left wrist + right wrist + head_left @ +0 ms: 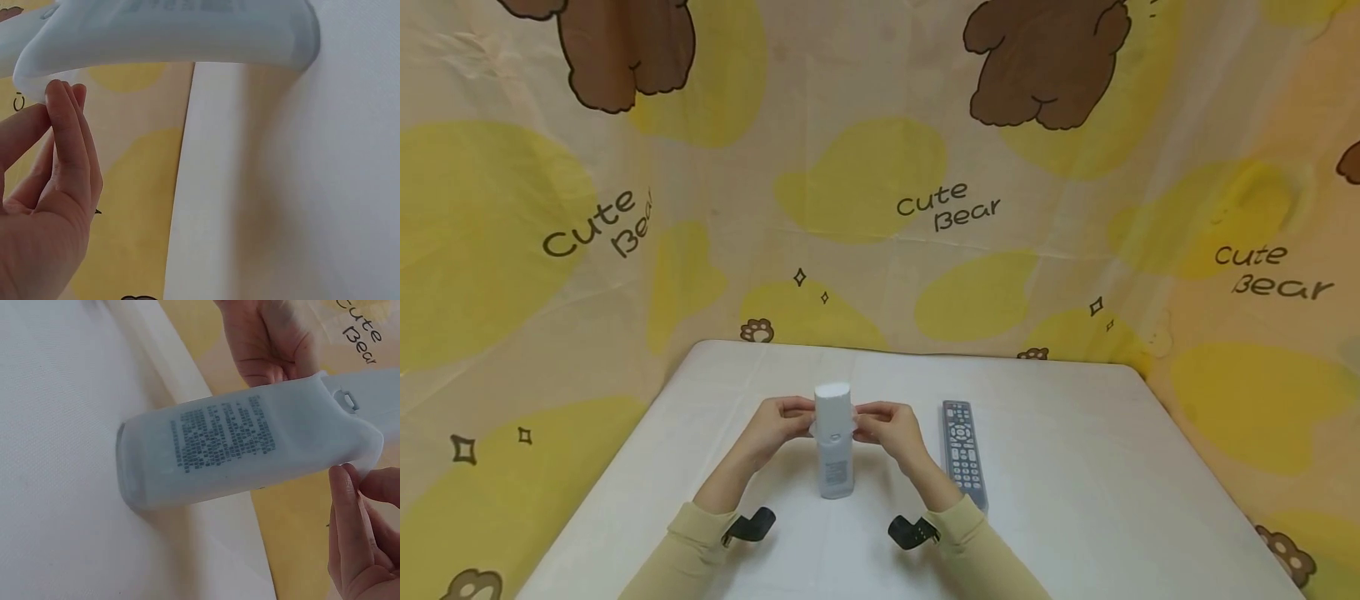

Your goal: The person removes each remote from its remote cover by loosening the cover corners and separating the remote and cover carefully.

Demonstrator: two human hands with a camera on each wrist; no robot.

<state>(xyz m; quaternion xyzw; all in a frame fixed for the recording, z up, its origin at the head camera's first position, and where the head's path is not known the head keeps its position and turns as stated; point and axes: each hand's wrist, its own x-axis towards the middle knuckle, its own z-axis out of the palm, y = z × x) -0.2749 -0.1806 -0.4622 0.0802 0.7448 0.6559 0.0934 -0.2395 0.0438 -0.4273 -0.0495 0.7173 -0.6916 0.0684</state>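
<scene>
Seemingly to widen it, left hand (773, 429) and right hand (895, 429) pinch opposite edges of a translucent sleeve (836, 467) around an upright white remote control (832, 403).

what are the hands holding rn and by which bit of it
A translucent sleeve, around the lower part of an upright white device: the left hand and right hand pinch its open upper edge, one on either side.

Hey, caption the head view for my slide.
Both hands pinch a translucent flexible sleeve around an upright, elongated white plastic device, beside a slim gray button-covered remote.
</scene>
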